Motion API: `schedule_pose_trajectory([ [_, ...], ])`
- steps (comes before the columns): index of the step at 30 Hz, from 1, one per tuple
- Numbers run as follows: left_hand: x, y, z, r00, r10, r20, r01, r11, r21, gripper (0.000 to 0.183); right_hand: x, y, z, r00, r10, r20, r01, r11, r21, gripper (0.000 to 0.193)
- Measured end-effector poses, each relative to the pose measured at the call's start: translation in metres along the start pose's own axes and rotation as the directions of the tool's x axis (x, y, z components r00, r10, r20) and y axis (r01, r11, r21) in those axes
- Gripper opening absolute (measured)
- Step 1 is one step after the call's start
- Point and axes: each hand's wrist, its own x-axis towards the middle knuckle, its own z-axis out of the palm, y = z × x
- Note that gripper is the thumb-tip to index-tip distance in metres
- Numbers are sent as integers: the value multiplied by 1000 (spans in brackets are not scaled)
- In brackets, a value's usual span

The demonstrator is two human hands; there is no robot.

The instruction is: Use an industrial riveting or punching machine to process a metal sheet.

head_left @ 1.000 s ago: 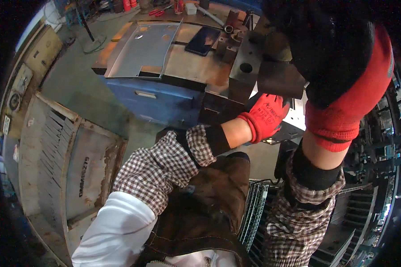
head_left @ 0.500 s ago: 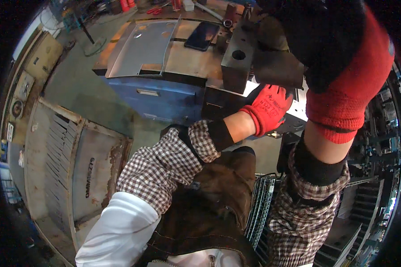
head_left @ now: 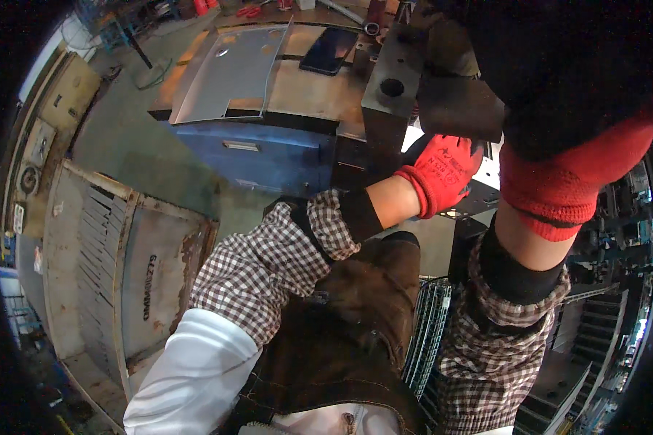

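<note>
My left hand (head_left: 446, 174), in a red glove, reaches under the dark metal head of a machine (head_left: 393, 87). Its fingers are curled onto a pale metal plate with small holes (head_left: 490, 177), which shows just past the knuckles. Raised close to the camera, my right hand (head_left: 566, 181) wears a red glove with a black palm. Deep shadow swallows its fingers at the upper right, so what they hold or touch is hidden. A curved dark guard (head_left: 461, 109) hangs between the two hands.
A blue cabinet (head_left: 250, 156) carries a benchtop with a thin grey sheet-metal panel (head_left: 228, 69) and a black phone (head_left: 329, 51). Left of me stands a rusty grey metal bin (head_left: 159, 268). A wire basket (head_left: 426, 333) is beside my legs, with racks of parts (head_left: 606, 319) at right.
My right hand has lowered slightly and turned, its red back now farther right. My left hand stays at the plate, barely shifted. The view has tilted a little.
</note>
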Motion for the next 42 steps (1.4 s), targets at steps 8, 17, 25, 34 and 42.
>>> schedule_pose_trajectory([
  [8, -4, -14, 53, 949, -84, -302, -133, 767, -628, 72, -2, -3, 6, 1000, -4, -5, 4, 1000, 18, 52],
  [17, 0, 0, -8, 999, 15, -28, -14, 999, 36, 74, -4, 0, 6, 1000, -4, -17, 5, 1000, 23, 51],
  [25, 0, -4, -1, 1000, 18, -19, -17, 1000, 12, 74, -5, 3, 11, 1000, -1, -26, 2, 999, 40, 51],
  [34, 1, -9, 1, 995, 69, -78, -69, 998, -3, 65, -9, 7, 11, 999, 5, -43, -2, 998, 57, 51],
  [42, 5, -9, -15, 995, 78, 66, -73, 995, -71, 57, -12, 0, 2, 991, -19, -133, 45, 980, 192, 51],
])
